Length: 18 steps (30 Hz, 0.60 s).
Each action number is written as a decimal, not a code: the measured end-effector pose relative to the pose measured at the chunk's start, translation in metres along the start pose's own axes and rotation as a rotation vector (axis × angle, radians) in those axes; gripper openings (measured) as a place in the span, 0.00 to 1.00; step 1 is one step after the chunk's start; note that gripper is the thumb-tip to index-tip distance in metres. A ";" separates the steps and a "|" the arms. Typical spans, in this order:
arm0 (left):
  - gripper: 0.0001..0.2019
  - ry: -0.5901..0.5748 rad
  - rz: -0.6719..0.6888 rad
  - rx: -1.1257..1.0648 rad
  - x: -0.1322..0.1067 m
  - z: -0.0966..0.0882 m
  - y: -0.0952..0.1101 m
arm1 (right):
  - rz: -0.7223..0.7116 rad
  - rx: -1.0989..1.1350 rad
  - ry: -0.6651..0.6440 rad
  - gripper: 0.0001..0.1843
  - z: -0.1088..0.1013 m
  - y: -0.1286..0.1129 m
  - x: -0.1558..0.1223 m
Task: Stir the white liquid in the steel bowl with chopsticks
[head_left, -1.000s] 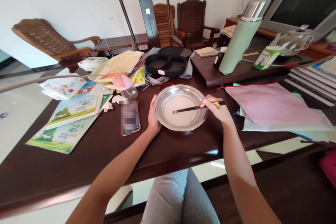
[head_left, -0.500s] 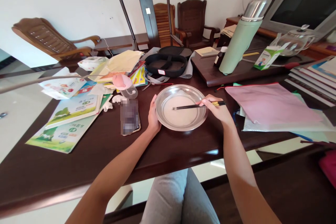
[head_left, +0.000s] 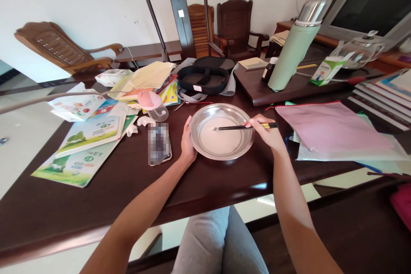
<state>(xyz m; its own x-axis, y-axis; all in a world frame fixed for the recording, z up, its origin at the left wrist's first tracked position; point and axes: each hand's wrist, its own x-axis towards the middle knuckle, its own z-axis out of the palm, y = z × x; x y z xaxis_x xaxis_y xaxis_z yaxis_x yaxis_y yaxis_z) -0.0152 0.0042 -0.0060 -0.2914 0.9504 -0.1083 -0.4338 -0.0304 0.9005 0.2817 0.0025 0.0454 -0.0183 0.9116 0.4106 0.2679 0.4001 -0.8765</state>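
Note:
A round metal basin [head_left: 237, 154] stands on the dark wooden table in front of me, with a whitish content [head_left: 221, 140] over its bottom. My left hand [head_left: 188, 141] is cupped round the basin's left side, thumb up along the rim. In my right hand [head_left: 263, 129] I grip a pair of black chopsticks [head_left: 233, 127] with gold-marked ends, held nearly level over the basin. Their tips point left and meet the whitish content or hover just above it; I cannot tell which.
Left of the basin lie a phone [head_left: 159, 143], a pink-topped cup [head_left: 154, 105] and workbooks [head_left: 86, 137]. Behind it sits an open black case [head_left: 204, 79]. Rightward are a pink zip pouch [head_left: 334, 130] and a tall green thermos [head_left: 293, 51] on a raised board.
The chopstick tips have shifted slightly up and to the right within the basin. My right hand has moved a little with them; the left hand and the basin stay put.

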 end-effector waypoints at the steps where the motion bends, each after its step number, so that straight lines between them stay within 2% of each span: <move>1: 0.34 -0.003 0.003 -0.002 0.000 0.000 0.000 | 0.006 0.002 0.063 0.34 -0.002 0.002 0.000; 3: 0.35 -0.004 0.004 -0.006 0.000 0.000 0.000 | 0.026 0.035 0.159 0.35 -0.007 0.003 0.000; 5: 0.34 -0.001 0.000 -0.004 0.000 0.000 0.000 | 0.044 0.074 0.161 0.36 -0.011 0.001 -0.001; 9: 0.34 0.000 -0.003 0.008 0.001 -0.001 -0.001 | 0.025 0.062 -0.042 0.34 -0.004 -0.004 -0.003; 11: 0.34 0.002 -0.005 0.003 0.001 -0.001 -0.001 | -0.003 0.032 -0.073 0.33 0.001 -0.004 -0.001; 13: 0.34 -0.003 -0.004 0.000 0.002 -0.002 -0.001 | -0.014 0.000 -0.002 0.33 0.001 0.000 0.000; 16: 0.34 -0.014 -0.005 -0.002 0.002 -0.001 0.000 | 0.005 0.013 0.173 0.34 -0.007 0.005 0.001; 18: 0.34 -0.007 -0.010 -0.006 0.001 -0.001 0.000 | 0.015 0.066 0.212 0.36 -0.012 0.005 0.000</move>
<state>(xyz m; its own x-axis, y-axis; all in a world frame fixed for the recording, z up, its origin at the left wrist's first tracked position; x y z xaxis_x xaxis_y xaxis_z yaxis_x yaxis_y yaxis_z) -0.0164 0.0051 -0.0069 -0.2806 0.9530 -0.1143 -0.4421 -0.0226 0.8967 0.2946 0.0038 0.0438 0.1900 0.8801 0.4351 0.2027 0.3985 -0.8945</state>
